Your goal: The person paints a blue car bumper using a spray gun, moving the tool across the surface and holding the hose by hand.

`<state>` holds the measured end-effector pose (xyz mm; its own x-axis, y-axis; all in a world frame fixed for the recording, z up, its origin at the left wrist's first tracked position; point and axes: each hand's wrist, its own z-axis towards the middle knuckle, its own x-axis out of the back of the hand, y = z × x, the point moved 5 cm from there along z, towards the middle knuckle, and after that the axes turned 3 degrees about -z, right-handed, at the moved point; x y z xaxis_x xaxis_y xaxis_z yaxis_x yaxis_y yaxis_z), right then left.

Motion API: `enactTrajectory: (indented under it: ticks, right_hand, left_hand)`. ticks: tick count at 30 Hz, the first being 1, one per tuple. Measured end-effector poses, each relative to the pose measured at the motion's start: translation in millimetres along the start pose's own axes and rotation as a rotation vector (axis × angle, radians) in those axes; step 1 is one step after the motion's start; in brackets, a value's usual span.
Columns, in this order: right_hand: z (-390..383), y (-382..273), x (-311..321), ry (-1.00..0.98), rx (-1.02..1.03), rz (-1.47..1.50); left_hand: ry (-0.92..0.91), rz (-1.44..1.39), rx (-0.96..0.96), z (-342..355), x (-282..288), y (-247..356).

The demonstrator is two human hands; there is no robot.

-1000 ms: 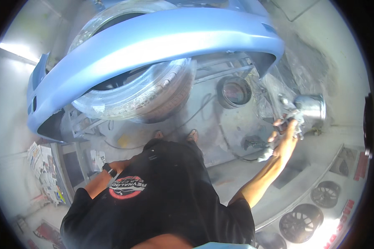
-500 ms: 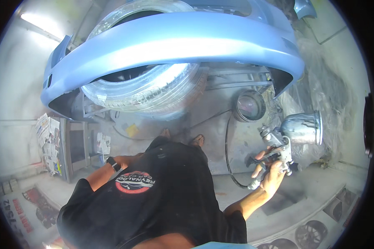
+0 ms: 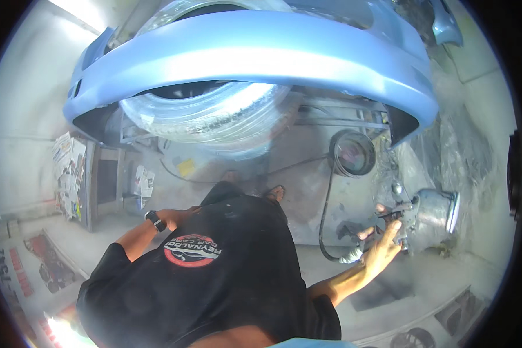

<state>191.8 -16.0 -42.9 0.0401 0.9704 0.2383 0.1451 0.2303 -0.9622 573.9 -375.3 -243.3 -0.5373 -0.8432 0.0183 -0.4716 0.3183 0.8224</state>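
A paint spray gun [image 3: 409, 219] with a metal cup [image 3: 437, 210] is gripped in my right hand [image 3: 384, 246], out to my right. My fingers wrap round its handle, and a dark hose [image 3: 325, 223] runs from the handle's base. My left hand [image 3: 171, 219] rests against my front at the waist, its fingers hidden by the black shirt. Across the far side lies a long, glossy light-blue car bumper [image 3: 255, 49], beyond both hands. Stacked tyres [image 3: 214, 119] stand beneath and behind it.
A round bucket [image 3: 337, 165] stands on the floor below the bumper's right end. Metal stand bars [image 3: 339, 116] show under the bumper. Clear plastic sheeting [image 3: 467, 145] hangs at right. At left is a stand covered with newspaper [image 3: 71, 174]. The hose crosses the floor near my feet.
The spray gun has tilted and turned in my right hand, its cup now lower and further right. The whole view has shifted slightly. My left hand stays at my waist.
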Motion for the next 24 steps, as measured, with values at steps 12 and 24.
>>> enactTrajectory:
  ticks: [12,24]
  right_hand:
    - [-122,-22,-58,-0.327,0.049,0.220]
    - [-277,-83,-177,-0.180,0.017,0.213]
  left_hand:
    - [-0.177,0.037,0.001,-54,57,-73]
    - [-0.282,0.061,-0.060,-158,113,-169]
